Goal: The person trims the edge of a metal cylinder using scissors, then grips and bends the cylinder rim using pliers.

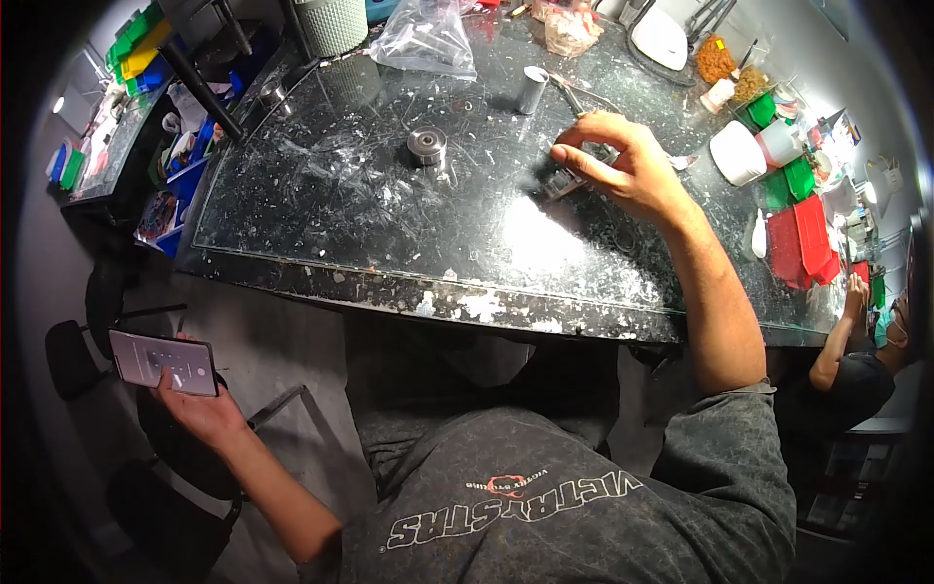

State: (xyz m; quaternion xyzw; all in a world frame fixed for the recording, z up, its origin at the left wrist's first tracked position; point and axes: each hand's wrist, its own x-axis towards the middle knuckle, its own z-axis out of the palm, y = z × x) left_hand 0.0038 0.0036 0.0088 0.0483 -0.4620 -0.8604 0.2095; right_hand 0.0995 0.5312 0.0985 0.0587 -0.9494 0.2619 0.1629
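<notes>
In the head view, your left hand (206, 411) is reaching out low beside the worktop (321, 214), its grip clasping the phone (141, 358), thumb over the screen. Your right hand (632, 167) is arching above the worktop, wrist raised, fingers curling over a small metal piece (562, 185); whether that grip is closing on it, you cannot tell. The round metal part (426, 146) is lying left of it.

On my feed I count one phone (156, 352), one round metal part (426, 144), one metal cylinder (531, 91), one clear plastic bag (428, 37) and one woven basket (334, 27); overlapping red bins (798, 241) I can't number.
</notes>
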